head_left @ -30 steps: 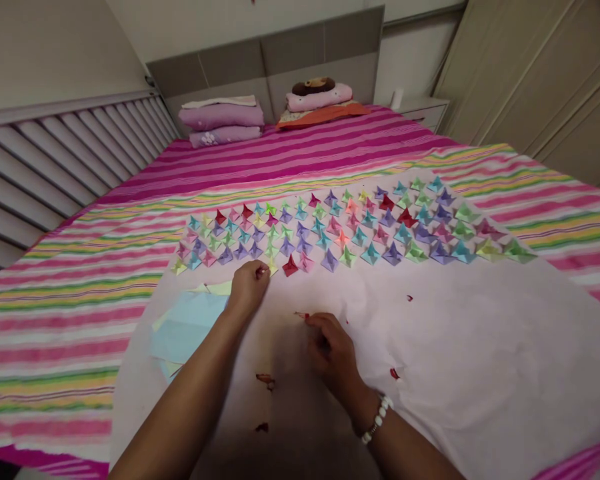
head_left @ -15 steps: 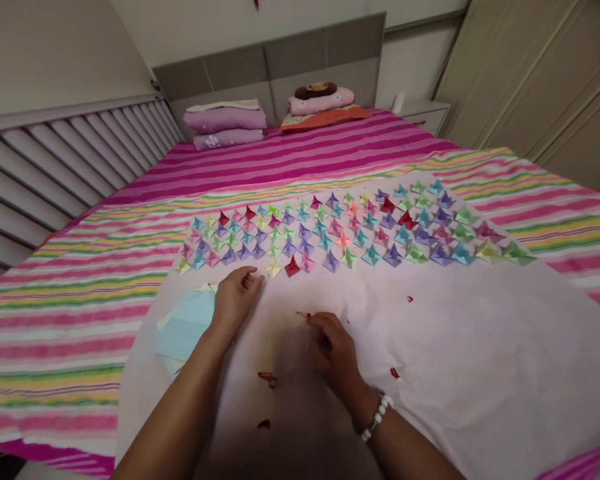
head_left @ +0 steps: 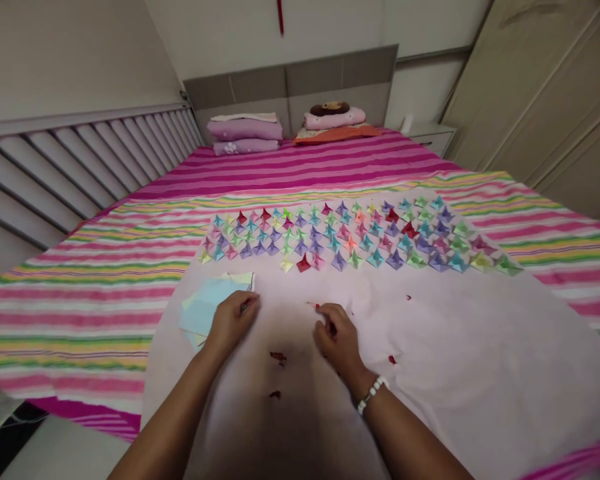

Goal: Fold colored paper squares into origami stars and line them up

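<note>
My left hand (head_left: 234, 319) is closed, thumb and fingers together, beside the right edge of a loose stack of light blue and yellow paper sheets (head_left: 205, 308). Whether anything is between its fingertips is hidden. My right hand (head_left: 339, 337) is curled, with its index fingertip on a thin small red scrap (head_left: 313, 305) that sticks out to the left. Beyond both hands stand rows of small folded paper shapes (head_left: 376, 258) in many colours. A dark red one (head_left: 303, 263) sits in the front row between a yellow and a pink one.
Dark red scraps (head_left: 279, 358) lie on the pale sheet (head_left: 460, 373) between my forearms, with another scrap (head_left: 393, 360) to the right. Striped bedding (head_left: 80, 300) surrounds the sheet. A slatted rail (head_left: 90, 157) runs along the left; folded bedding (head_left: 245, 129) rests by the headboard (head_left: 240, 93).
My view has tilted up and shifted slightly left. My left hand has drawn back from the front row of folded shapes, uncovering more of the paper stack. My right hand stays at the red scrap.
</note>
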Demonstrator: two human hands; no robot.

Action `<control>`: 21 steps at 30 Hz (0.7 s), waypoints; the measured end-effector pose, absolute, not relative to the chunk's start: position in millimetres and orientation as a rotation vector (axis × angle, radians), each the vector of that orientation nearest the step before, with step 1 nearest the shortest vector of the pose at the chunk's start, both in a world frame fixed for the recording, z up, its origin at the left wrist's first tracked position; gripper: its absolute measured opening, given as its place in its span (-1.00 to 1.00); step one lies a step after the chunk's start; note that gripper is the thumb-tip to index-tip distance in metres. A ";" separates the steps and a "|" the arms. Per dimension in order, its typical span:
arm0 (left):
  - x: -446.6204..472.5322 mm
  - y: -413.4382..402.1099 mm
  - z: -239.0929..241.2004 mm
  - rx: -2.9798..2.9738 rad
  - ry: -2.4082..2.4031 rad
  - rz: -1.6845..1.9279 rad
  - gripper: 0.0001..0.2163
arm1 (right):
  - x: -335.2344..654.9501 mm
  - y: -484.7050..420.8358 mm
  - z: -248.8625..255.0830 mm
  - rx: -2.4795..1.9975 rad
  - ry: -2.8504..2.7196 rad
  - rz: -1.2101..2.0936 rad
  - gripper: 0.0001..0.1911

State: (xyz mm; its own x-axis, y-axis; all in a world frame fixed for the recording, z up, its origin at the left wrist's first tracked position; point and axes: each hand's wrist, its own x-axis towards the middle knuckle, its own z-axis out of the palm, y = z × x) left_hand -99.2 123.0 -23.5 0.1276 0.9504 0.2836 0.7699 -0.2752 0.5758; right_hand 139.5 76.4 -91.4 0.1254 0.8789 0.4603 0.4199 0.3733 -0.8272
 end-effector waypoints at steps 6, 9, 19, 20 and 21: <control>-41.4 166.4 -16.9 2.271 1.550 0.897 -0.83 | 140.2 76.4 -91.9 -1.216 -1.524 0.450 -0.75; -22.9 189.5 -16.9 2.311 1.535 0.850 -0.82 | 140.5 76.6 -93.1 -1.209 -1.531 0.443 -0.75; 4.4 210.2 -20.3 2.301 1.616 0.670 -0.84 | 138.8 77.6 -93.5 -1.203 -1.519 0.470 -0.74; 6.2 210.5 -20.4 2.294 1.644 0.665 -0.86 | 138.8 77.6 -93.5 -1.203 -1.517 0.478 -0.74; 8.0 210.9 -20.5 2.287 1.674 0.660 -0.87 | 138.9 77.6 -93.6 -1.204 -1.515 0.484 -0.73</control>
